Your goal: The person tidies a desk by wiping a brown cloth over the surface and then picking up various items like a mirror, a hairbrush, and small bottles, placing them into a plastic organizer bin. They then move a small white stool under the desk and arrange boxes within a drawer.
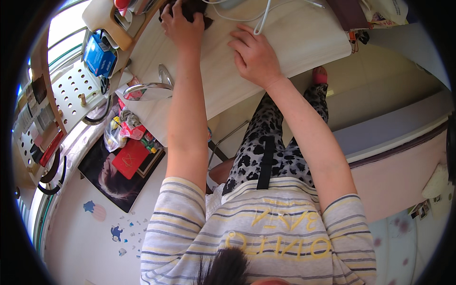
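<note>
My left hand (180, 25) is at the far left part of a pale wood-grain table (221, 80). Its bent fingers are spread over a dark brown item (188, 10) and grip it; the item is partly covered by the hand and cut off by the top edge, so its kind is unclear. My right hand (257, 58) rests on the table nearer the front edge, with fingers slightly curled and apart and nothing held. The loop of a white cable (262, 25) hangs at its knuckles; whether it touches them I cannot tell.
A chrome-framed round mirror (149, 86) stands beside my left forearm. Left of it are a white pegboard (73, 87), a blue box (98, 55) and a wooden-edged holder (107, 21). A red card (130, 159) and plastic bags (115, 137) lie below. A dark maroon item (347, 14) is at the right corner.
</note>
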The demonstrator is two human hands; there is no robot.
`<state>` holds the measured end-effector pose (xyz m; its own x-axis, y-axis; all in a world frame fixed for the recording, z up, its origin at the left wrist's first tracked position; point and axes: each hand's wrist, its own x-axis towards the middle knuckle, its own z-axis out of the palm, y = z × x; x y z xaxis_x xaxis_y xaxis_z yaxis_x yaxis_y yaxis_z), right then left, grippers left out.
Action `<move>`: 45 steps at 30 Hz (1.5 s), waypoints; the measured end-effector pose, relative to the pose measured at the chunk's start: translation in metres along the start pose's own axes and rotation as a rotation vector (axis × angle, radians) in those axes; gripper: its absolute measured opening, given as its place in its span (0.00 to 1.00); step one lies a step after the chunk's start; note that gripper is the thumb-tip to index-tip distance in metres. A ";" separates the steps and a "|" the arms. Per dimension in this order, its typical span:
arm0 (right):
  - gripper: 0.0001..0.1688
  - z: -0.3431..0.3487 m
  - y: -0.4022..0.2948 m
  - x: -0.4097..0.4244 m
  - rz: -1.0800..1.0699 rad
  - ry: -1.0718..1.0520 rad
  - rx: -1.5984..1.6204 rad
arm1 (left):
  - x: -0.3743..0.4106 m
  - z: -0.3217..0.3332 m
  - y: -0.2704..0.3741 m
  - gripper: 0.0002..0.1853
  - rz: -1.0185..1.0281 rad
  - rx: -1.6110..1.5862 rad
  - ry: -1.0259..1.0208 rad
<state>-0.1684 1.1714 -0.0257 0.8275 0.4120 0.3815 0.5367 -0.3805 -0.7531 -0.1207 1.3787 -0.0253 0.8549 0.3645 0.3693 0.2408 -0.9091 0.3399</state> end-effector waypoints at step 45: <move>0.12 0.072 -0.137 0.019 0.518 -0.431 0.490 | -0.167 -0.177 -0.206 0.27 -0.446 0.256 0.027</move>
<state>-0.2383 1.2904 0.0460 0.7608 0.6026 -0.2410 -0.1094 -0.2470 -0.9628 -0.3944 1.5407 -0.0036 0.6323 0.7299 0.2596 0.6868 -0.6832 0.2481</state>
